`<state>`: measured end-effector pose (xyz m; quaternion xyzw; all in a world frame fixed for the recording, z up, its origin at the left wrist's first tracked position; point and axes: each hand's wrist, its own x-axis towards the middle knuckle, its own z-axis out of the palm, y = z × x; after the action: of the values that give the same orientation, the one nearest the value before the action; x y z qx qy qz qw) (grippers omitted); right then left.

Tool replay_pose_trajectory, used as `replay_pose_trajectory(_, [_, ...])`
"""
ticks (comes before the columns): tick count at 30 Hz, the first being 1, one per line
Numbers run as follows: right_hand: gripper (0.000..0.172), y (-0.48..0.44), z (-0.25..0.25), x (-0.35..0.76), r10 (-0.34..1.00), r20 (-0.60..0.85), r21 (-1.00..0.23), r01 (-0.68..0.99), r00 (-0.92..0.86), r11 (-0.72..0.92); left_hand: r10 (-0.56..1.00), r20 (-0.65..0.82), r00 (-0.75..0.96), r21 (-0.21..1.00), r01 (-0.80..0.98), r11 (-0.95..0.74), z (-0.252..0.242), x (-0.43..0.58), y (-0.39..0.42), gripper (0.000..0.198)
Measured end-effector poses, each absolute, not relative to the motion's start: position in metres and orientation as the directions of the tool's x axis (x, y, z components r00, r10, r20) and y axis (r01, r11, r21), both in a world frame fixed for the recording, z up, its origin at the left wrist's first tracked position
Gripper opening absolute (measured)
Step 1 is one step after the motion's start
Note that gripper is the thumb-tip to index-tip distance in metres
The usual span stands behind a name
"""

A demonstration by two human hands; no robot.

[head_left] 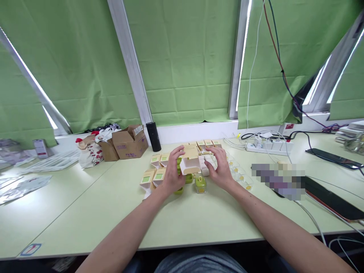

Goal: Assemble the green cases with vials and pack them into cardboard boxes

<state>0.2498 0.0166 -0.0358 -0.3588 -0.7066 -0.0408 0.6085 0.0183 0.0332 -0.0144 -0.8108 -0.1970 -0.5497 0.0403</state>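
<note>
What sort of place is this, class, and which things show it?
Probably an office or light workshop: the table holds several small cartons, a green-lidded clear container and a power strip.

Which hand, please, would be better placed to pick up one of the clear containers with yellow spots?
Probably the right hand: it is close beside the clear containers, while the left hand is farther away, on the other side of the open carton.

Open carton between left hand and right hand, green-lidded clear jar near them on pale table.
</note>
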Motion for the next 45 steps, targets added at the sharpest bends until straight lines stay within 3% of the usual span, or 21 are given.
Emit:
replay_pose_trajectory(6, [0.039, 0.016, -0.037, 0.249, 0.481, 0.877, -0.409, 0.532, 0.005, 0.741, 0.623, 0.772, 0.124, 0.617, 0.088, -0.782, -0.016, 0.022, 0.035, 0.054])
replay_pose_trajectory(14, [0.041, 0.014, -0.037, 0.246, 0.483, 0.875, -0.415, 0.451, -0.042, 0.79, 0.806, 0.583, 0.104, 0.811, -0.131, -0.57, -0.006, 0.027, 0.032, 0.063])
replay_pose_trajectory(21, [0.046, 0.007, -0.035, 0.24, 0.508, 0.85, -0.443, 0.332, -0.141, 0.833, 0.871, 0.477, 0.116, 0.877, -0.121, -0.464, -0.014, 0.033, 0.036, 0.067])
replay_pose_trajectory(30, [0.034, 0.006, -0.037, 0.236, 0.579, 0.804, -0.547, 0.217, -0.134, 0.809, 0.88, 0.441, 0.176, 0.897, -0.097, -0.431, -0.02, 0.034, 0.036, 0.064])
replay_pose_trajectory(38, [0.032, 0.01, -0.037, 0.239, 0.664, 0.745, -0.654, 0.128, -0.061, 0.745, 0.729, 0.614, 0.303, 0.762, 0.013, -0.647, -0.019, 0.025, 0.027, 0.055])
replay_pose_trajectory(45, [0.037, 0.008, -0.037, 0.24, 0.684, 0.72, -0.671, 0.138, -0.115, 0.729, 0.717, 0.625, 0.31, 0.736, 0.074, -0.673, -0.022, 0.027, 0.027, 0.047])
